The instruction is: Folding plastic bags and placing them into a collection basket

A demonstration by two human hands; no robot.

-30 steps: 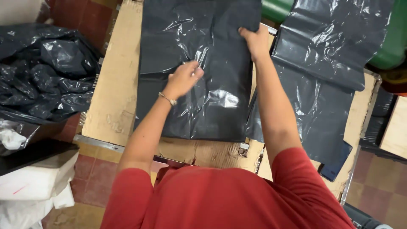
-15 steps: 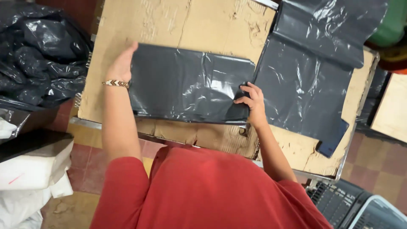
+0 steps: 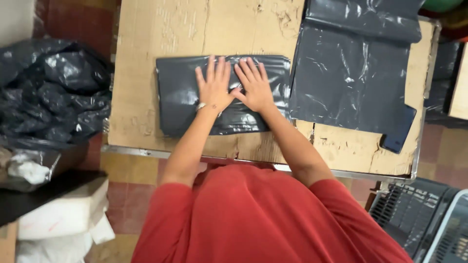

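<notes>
Both hands are pressing flat on a folded black plastic bag (image 3: 222, 95) lying on the cardboard-covered table (image 3: 161, 29).

- Left hand (image 3: 213, 86): palm down, fingers spread and pointing toward 12 o'clock, resting on the bag's middle. Nothing gripped; the hand is fully open and bearing down.
- Right hand (image 3: 253, 85): same posture, just beside the left at its 3 o'clock, thumbs nearly touching. Also open, holding nothing.
- The bag is sitting as a wide, low rectangle, edges fairly square, wrinkled on top. It looks folded over at least once; I judge the hands are flattening it. Whether more folds are due cannot be told.
- At 3 o'clock of the bag, touching or slightly overlapping its edge, a stack of flat black bags (image 3: 351, 78) is lying unfolded, so more of the same work seems to be waiting.
- At 9 o'clock, off the table, a crumpled heap of black plastic (image 3: 53, 92) is sitting.
- At 7 o'clock on the floor, white packages (image 3: 63, 214) are lying.
- At 5 o'clock, dark plastic crates (image 3: 419, 214) are standing.

Judgement: one bag nearly done, several left.
</notes>
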